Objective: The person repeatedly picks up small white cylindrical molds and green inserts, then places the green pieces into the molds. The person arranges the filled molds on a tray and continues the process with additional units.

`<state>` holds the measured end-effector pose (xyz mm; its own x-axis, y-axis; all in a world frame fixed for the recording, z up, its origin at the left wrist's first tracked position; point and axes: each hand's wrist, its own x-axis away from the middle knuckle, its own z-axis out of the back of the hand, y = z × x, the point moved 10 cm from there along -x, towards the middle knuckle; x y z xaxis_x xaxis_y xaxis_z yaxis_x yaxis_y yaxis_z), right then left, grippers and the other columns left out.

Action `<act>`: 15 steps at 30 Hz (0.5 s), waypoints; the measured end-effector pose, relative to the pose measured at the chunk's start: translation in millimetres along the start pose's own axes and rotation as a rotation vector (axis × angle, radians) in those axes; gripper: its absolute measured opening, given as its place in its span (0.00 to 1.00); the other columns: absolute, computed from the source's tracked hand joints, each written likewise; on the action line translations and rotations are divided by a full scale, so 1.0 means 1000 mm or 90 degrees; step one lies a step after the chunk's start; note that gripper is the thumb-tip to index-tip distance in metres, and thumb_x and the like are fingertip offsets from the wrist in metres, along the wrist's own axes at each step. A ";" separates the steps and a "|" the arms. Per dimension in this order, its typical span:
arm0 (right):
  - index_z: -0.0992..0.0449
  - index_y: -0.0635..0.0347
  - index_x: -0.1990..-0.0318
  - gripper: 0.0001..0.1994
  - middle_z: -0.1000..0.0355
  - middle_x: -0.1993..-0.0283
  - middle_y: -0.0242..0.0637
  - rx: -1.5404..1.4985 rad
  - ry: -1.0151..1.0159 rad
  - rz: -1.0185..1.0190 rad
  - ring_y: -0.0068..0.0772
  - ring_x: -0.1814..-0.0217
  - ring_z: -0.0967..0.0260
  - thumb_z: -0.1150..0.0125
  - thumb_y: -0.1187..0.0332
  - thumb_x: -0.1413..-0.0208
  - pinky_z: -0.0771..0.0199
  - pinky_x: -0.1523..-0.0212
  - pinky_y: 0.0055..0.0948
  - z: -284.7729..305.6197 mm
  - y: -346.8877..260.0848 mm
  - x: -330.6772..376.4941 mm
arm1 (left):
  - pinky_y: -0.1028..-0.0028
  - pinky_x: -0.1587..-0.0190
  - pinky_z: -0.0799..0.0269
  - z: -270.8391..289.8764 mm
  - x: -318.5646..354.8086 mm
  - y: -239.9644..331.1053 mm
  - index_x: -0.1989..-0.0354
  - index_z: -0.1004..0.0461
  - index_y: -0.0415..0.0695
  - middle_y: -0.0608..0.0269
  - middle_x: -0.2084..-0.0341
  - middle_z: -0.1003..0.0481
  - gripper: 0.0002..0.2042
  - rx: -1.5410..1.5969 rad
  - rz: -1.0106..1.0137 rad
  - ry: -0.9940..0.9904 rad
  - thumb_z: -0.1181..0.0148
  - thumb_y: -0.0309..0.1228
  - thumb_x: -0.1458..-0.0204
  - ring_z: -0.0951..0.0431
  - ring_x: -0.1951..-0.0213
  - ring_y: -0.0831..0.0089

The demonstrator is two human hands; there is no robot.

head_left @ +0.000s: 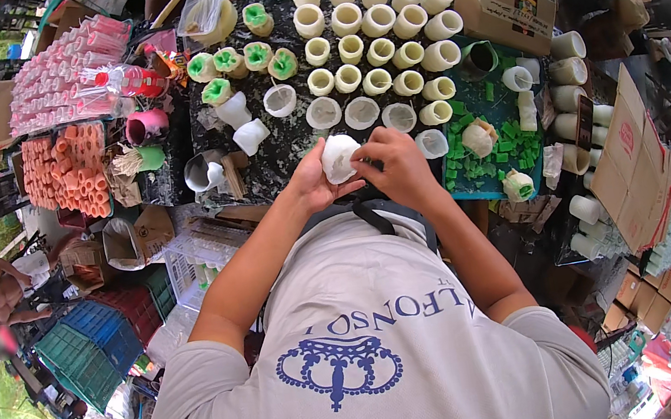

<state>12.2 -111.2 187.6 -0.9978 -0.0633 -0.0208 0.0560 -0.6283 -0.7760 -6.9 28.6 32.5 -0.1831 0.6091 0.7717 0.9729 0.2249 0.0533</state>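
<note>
My left hand (311, 182) is closed round a lumpy, white, waxy piece (340, 159) with a rounded top, held just off the near edge of the table. From the other side, the bent fingers of my right hand (392, 164) pinch at the piece's right edge. Just beyond my hands stands a row of whitish, translucent cups, among them one cup (361, 112) straight ahead. Cream-coloured cups (377, 81) fill several rows farther back. Left of them are cream cups with green crumpled insides (282, 64) and white waxy pieces (251, 138).
To the right, a teal tray (459, 183) holds green chips and a pale ball (479, 138). A cardboard box (509, 5) stands behind it. Pink wrapped cylinders (68, 72) and orange tubes (66, 173) crowd the left. A metal pitcher (200, 171) lies near the table edge. Another person (14, 287) is at far left.
</note>
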 end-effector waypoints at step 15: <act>0.10 0.48 0.68 0.06 0.22 0.56 0.31 0.534 -0.156 0.068 0.37 0.45 0.29 0.31 0.62 0.47 0.36 0.42 0.43 -0.131 -0.056 -0.025 | 0.49 0.34 0.22 0.061 0.010 0.003 0.30 0.26 0.57 0.60 0.33 0.22 0.34 0.045 -0.046 0.145 0.71 0.65 0.24 0.21 0.33 0.56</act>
<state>29.4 27.4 149.1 -0.9551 -0.2590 0.1439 0.2533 -0.9657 -0.0572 -14.1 81.9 1.8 -0.2080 0.4033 0.8911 0.9447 0.3191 0.0760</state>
